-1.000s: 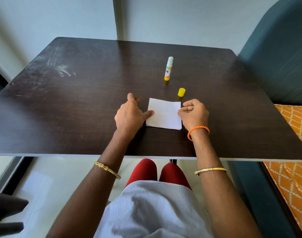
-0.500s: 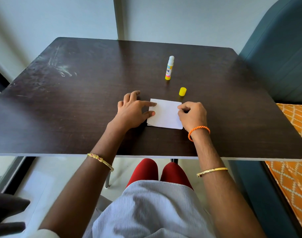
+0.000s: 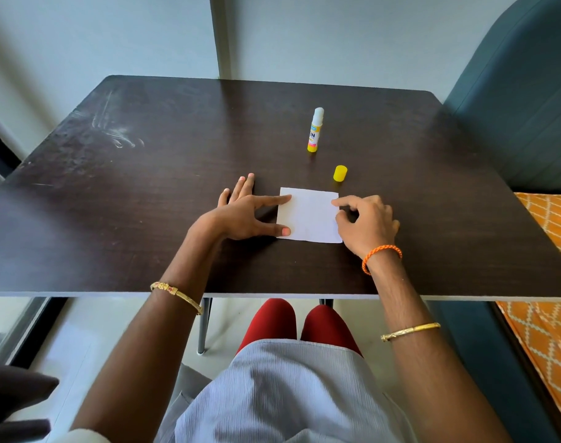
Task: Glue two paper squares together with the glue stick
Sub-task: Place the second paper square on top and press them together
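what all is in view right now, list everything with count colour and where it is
paper: one white piece showing, whether a second lies under it cannot be told, flat on the table near the front middle, between the two hands
glue stick: 1, white and yellow, standing upright and uncapped, behind the paper
cap: 1, yellow, on the table between glue stick and paper, touching neither
table: 1, dark brown wood
chair: 1, dark teal, far right
cushion: 1, orange with pale lattice, right of the table
left hand: fingers straight, forefinger and thumb pressing the paper's left edge
right hand: fingers curled, forefinger tip on the paper's right edge, orange bracelet on wrist
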